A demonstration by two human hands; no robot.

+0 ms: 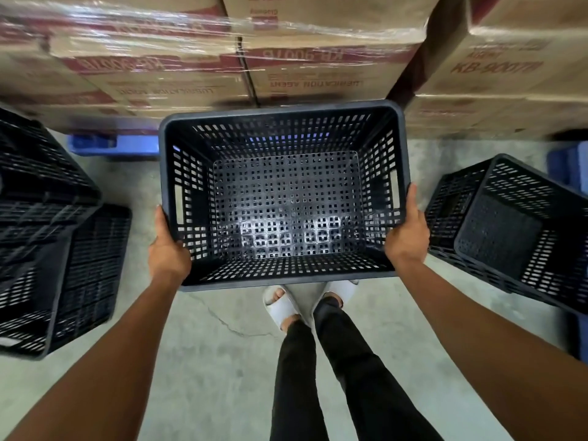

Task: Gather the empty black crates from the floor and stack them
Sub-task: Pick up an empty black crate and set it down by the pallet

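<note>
Hands grip one empty black crate [283,198] between them: the left hand [168,246] is wrapped over the rim near its left near corner, the right hand [409,233] over the rim at its right near corner, both closed on the plastic. The crate rides level and mouth-up, above the person's feet.

To carry it well, I judge it best kept level, with the thumbs outside the rim so they are not pinched when it drops into another crate. It should nest only if its long side lines up with the crate below.

Left of the left hand stands a stack of black crates [47,243], blurred, seemingly tipped or set at an angle. Right of the right hand lies another crate [509,237], tilted with its mouth toward the camera. Beyond both hands rise wrapped cardboard boxes [197,58] on blue pallets [114,144], close to the crate's far rim, so there is little room to swing forward. The concrete floor [203,345] below looks clear for turning either way.
</note>
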